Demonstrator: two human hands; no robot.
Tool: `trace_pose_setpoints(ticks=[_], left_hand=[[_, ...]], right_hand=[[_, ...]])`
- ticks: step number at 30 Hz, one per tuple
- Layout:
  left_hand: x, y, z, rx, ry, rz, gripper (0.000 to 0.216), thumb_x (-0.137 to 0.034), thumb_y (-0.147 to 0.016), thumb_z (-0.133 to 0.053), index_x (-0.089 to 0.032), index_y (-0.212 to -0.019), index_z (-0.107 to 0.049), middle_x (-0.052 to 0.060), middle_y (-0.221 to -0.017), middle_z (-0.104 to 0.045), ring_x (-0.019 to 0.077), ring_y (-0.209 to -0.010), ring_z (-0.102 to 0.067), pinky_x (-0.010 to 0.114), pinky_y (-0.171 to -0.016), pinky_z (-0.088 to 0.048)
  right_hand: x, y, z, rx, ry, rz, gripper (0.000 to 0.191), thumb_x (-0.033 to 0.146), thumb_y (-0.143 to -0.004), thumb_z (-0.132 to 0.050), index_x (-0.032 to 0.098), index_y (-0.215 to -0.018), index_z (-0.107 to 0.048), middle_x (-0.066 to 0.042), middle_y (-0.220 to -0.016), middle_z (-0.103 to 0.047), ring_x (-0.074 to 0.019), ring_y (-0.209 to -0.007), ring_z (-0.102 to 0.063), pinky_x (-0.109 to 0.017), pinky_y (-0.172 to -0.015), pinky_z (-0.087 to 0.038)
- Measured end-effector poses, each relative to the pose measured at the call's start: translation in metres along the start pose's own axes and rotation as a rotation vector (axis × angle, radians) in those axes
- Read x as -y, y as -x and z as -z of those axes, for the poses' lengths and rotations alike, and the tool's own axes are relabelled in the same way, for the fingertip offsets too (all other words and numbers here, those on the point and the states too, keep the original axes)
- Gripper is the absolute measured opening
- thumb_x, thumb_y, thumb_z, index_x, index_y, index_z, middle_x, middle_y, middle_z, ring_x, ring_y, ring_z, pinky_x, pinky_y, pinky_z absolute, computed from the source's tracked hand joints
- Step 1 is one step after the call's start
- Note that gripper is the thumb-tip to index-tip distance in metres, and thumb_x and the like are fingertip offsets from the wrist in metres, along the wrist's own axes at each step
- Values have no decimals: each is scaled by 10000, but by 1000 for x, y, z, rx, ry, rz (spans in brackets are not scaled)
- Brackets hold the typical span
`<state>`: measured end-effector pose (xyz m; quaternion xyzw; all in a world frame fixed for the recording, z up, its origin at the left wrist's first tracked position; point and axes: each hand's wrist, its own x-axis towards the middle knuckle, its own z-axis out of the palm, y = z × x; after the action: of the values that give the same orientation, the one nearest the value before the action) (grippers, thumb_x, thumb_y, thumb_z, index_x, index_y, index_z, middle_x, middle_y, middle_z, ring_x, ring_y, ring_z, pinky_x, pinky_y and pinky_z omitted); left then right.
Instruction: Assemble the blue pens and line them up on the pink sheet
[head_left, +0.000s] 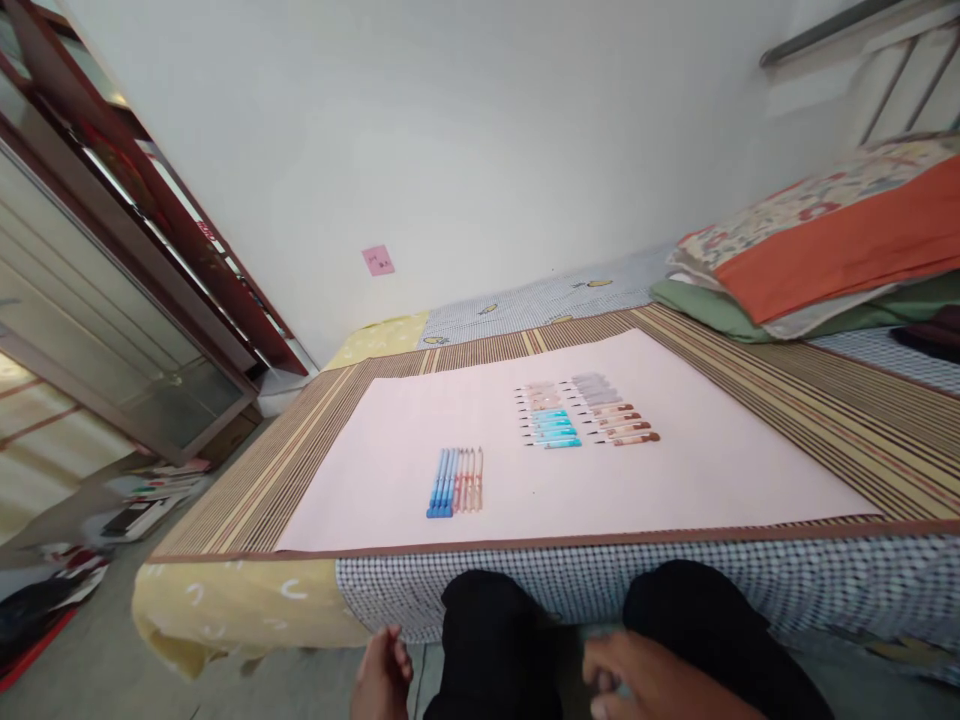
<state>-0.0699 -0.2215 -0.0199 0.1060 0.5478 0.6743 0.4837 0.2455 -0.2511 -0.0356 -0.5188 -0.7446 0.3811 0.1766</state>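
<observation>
My left hand [384, 680] hangs low at the bottom edge, beside my left knee, fingers curled together with nothing visible in them. My right hand [651, 685] rests against my right knee in black trousers, fingers bent inward, nothing seen in it. Both are well short of the bed. On a pale pink sheet [675, 470] lie three neat sets of pens: a blue-and-pink row [455, 482] nearest me, a pink-and-cyan column [551, 417] and a grey-and-brown column [616, 410] farther back.
The pink sheet lies on a striped bamboo mat [847, 400] over a bed with a checked cover [750, 585]. Folded quilts and pillows [825, 245] are stacked at the back right. Books and clutter [142, 500] sit on the floor at left by a cabinet. A white wall stands behind.
</observation>
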Motion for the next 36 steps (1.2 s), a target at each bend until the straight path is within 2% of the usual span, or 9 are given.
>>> trace_pose_setpoints(ticks=[1,3,5,9,12,17,22,27,36], left_hand=[[-2,-7,-7,-32,-2,-2,173,-288,-873,-677,-178,-755,-613,-34,-592,-472,86,-490,-433,188,-438,-377],[-12,-15,-32,70,36,-48,171,-254,-805,-716,-166,-710,-605,-41,-567,-423,77,-486,-395,188,-437,-361],[-27,-18,-67,189,105,-45,163,-252,-766,-730,-160,-720,-603,-44,-584,-430,73,-498,-393,188,-451,-361],[-64,-18,-152,353,302,-8,139,-201,-776,-683,-159,-729,-559,-59,-577,-407,64,-495,-393,178,-474,-345],[-77,-25,-204,426,440,8,129,-170,-778,-648,-173,-744,-523,-73,-570,-381,59,-469,-378,189,-482,-330],[-51,-44,-243,434,442,37,152,-194,-783,-642,-191,-752,-494,-81,-549,-373,59,-445,-371,194,-481,-307],[1,-53,-247,361,348,16,165,-261,-736,-691,-171,-758,-555,-72,-541,-427,54,-464,-410,183,-483,-307],[38,-47,-250,378,148,-41,194,-301,-697,-690,-134,-770,-623,-26,-563,-538,67,-489,-452,189,-482,-314],[47,-51,-254,471,15,-100,200,-329,-729,-668,-139,-777,-625,-20,-574,-552,75,-500,-460,204,-515,-336]], right_hand=[[7,-8,18,-10,-66,31,184,200,-798,-571,236,-925,-699,-18,-922,-730,-198,-877,-668,-279,-783,-487],[19,-28,58,-88,-162,124,196,254,-896,-508,220,-882,-700,-20,-873,-726,-198,-847,-665,-289,-774,-501],[29,-53,98,-337,-255,158,259,330,-956,-476,210,-896,-698,-29,-864,-727,-201,-836,-670,-306,-766,-521],[45,-104,158,-997,-405,211,228,357,-911,-569,184,-970,-705,-42,-830,-721,-186,-736,-671,-312,-680,-542],[51,-131,175,-1182,-438,270,232,344,-924,-563,177,-1005,-701,-45,-851,-723,-171,-704,-670,-316,-665,-548],[26,-156,156,-1153,-254,249,177,296,-926,-558,190,-989,-687,-42,-899,-726,-199,-817,-685,-347,-768,-543],[-22,-173,128,-938,112,198,209,182,-929,-473,175,-1026,-658,-95,-1017,-675,-242,-991,-619,-378,-876,-483],[-38,-182,118,-790,388,30,386,-5,-808,-432,158,-1069,-664,-117,-1088,-673,-266,-1021,-578,-376,-850,-403],[-32,-187,120,-651,566,-167,194,157,-936,-518,171,-1036,-684,-114,-1040,-653,-273,-962,-554,-363,-784,-327]])
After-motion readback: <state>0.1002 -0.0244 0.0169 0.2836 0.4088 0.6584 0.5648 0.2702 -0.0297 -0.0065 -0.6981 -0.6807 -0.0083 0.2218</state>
